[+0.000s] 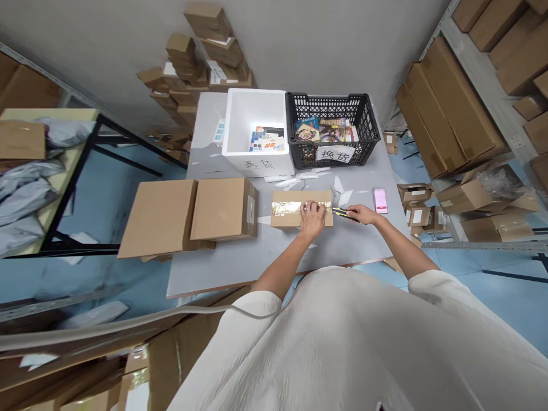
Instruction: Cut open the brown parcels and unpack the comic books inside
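Note:
A small cardboard box with shiny clear tape along its top lies on the grey table in front of me. My left hand rests on top of this box, fingers apart and bent against the tape. At the box's right end, my right hand is closed around a slim black-and-yellow cutter. The cutter's tip points left and meets the box's right edge; its exact kind is too small to tell.
Two larger cardboard boxes stand to the left. Behind are a white foam bin and a black plastic crate, both with books. A phone lies at the right; paper scraps litter the table. Shelves of boxes flank it.

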`<state>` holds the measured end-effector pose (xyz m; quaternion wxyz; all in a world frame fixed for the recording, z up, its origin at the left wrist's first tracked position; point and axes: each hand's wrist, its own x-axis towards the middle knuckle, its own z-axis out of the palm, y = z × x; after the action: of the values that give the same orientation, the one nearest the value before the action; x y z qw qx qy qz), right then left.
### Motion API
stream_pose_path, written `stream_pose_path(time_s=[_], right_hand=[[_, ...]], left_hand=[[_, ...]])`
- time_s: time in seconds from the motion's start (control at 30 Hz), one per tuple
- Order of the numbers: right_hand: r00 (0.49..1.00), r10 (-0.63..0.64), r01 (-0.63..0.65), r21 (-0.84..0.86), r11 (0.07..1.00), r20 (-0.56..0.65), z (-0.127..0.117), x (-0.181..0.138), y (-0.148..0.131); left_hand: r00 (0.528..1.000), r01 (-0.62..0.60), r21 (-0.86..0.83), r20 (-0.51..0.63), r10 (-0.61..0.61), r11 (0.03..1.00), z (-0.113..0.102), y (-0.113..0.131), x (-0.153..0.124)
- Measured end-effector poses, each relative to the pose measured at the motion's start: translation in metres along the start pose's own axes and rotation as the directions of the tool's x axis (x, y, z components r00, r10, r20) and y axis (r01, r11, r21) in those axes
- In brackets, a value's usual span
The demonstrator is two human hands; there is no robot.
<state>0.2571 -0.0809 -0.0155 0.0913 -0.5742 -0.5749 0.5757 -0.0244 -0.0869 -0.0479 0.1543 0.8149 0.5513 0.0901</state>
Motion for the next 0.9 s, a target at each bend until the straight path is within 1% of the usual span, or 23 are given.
stream_pose_path(time_s=[0.1,0.23,0.27,0.33,0.4,0.43,0.5,0.6,0.73,0.83,0.9], right_hand=[[1.000,-0.010,0.011,0.039,0.999,-0.023,0.007,-0.003,0.002],[0.999,0.011,-0.012,0.024,1.000,0.039,0.007,-0.013,0.011],[0.999,0.013,-0.014,0.023,1.000,0.033,0.007,-0.016,0.013],[0.999,0.014,-0.012,0.055,0.998,-0.044,0.006,-0.019,0.015],[0.989,0.026,-0.011,0.105,0.994,-0.148,0.007,-0.019,0.016],[0.983,0.033,-0.011,0.123,0.992,-0.181,0.008,-0.018,0.015],[0.979,0.032,-0.003,0.141,0.990,-0.203,0.011,-0.016,0.012],[0.972,-0.010,0.043,0.133,0.990,-0.236,0.014,-0.015,0.008],[0.952,-0.103,0.122,0.048,0.991,-0.289,0.014,-0.016,0.007],[0.939,-0.170,0.151,-0.087,0.985,-0.299,0.013,-0.019,0.006],[0.923,-0.228,0.171,-0.201,0.965,-0.310,0.013,-0.021,0.004]], left_hand=[[1.000,-0.002,-0.008,-0.006,0.002,1.000,0.001,0.000,0.001],[1.000,0.007,-0.010,-0.030,-0.007,1.000,0.003,0.000,0.003],[0.999,0.005,-0.010,-0.032,-0.005,1.000,0.003,0.000,0.003],[1.000,-0.003,-0.016,-0.031,0.003,1.000,0.003,0.000,0.003],[1.000,-0.010,-0.034,-0.024,0.009,0.999,0.002,-0.001,0.002],[1.000,-0.010,-0.046,-0.021,0.009,0.999,0.002,-0.001,0.001],[1.000,-0.004,-0.074,-0.015,0.003,0.997,0.000,-0.001,0.000],[1.000,0.019,-0.112,-0.021,-0.022,0.993,-0.003,-0.002,0.000],[0.998,0.051,-0.136,-0.030,-0.056,0.989,-0.011,-0.006,0.007],[0.996,0.060,-0.121,-0.055,-0.067,0.991,-0.020,-0.013,0.017],[0.997,0.042,-0.105,-0.053,-0.048,0.994,-0.024,-0.018,0.022]])
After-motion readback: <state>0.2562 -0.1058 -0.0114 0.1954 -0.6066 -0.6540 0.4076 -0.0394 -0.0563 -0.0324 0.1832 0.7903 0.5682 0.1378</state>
